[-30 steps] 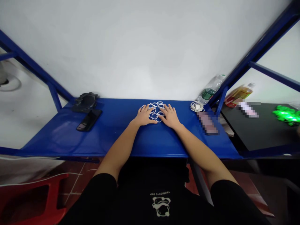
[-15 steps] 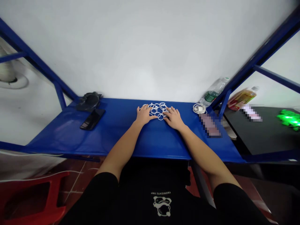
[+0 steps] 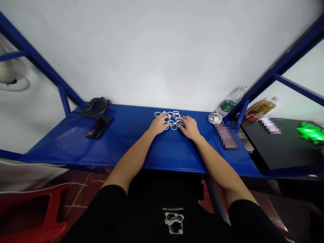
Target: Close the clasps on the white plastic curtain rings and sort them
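Observation:
Several small white rings (image 3: 170, 115) lie in a loose cluster on the blue table (image 3: 126, 145) near the wall. My left hand (image 3: 159, 124) rests on the cluster's left side with fingers curled over some rings. My right hand (image 3: 189, 127) lies on the right side, fingers spread and touching the rings. Neither hand has lifted a ring off the table.
A black phone (image 3: 99, 127) and a dark object (image 3: 96, 106) sit at the table's left. A coiled white cable (image 3: 215, 117), a plastic bottle (image 3: 231, 101) and a blurred flat item (image 3: 226, 136) are at the right. A black table with green pieces (image 3: 311, 131) stands beyond.
Both hands have drawn closer together over the rings, and the left fingers have curled in. The cluster looks more tightly gathered.

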{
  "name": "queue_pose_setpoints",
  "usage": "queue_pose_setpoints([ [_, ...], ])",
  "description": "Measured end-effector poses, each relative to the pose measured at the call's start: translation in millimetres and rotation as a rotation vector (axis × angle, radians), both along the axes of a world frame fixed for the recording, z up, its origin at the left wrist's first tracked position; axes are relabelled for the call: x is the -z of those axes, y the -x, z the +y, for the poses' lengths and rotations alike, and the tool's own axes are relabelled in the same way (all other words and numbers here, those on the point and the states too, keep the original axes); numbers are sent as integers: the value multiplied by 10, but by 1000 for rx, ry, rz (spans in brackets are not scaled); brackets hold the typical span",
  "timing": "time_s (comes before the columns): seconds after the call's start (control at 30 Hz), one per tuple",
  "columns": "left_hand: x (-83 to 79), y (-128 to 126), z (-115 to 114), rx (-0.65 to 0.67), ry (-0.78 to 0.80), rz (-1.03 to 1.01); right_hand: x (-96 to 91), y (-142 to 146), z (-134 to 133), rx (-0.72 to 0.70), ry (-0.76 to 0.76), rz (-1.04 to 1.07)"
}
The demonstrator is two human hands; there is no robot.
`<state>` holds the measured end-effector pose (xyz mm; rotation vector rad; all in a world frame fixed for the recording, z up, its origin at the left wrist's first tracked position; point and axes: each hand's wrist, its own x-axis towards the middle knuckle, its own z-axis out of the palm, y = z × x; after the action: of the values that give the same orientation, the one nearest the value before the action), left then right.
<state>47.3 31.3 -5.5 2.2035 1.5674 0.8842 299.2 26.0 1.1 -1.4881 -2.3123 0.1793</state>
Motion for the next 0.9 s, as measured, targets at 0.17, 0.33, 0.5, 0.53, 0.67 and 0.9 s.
queue_pose_setpoints([
  [0.17,21,-1,23,19,-96,-36,0,-8,16,90,-27,8],
  [0.33,-2,-2,12,31,-106,-54,31,-61,62,72,-46,42],
  [0.5,-83,-61,-61,98,-137,-103,17,-62,76,-106,-225,199],
  [0.53,-92,-75,-73,112,-142,-117,6,-50,67,-155,-260,236],
  [0.67,-92,-115,-90,132,-146,-138,-43,10,10,-330,-264,322],
  [0.9,-137,-149,-133,182,-166,-221,-5,26,-12,-346,-82,401],
])
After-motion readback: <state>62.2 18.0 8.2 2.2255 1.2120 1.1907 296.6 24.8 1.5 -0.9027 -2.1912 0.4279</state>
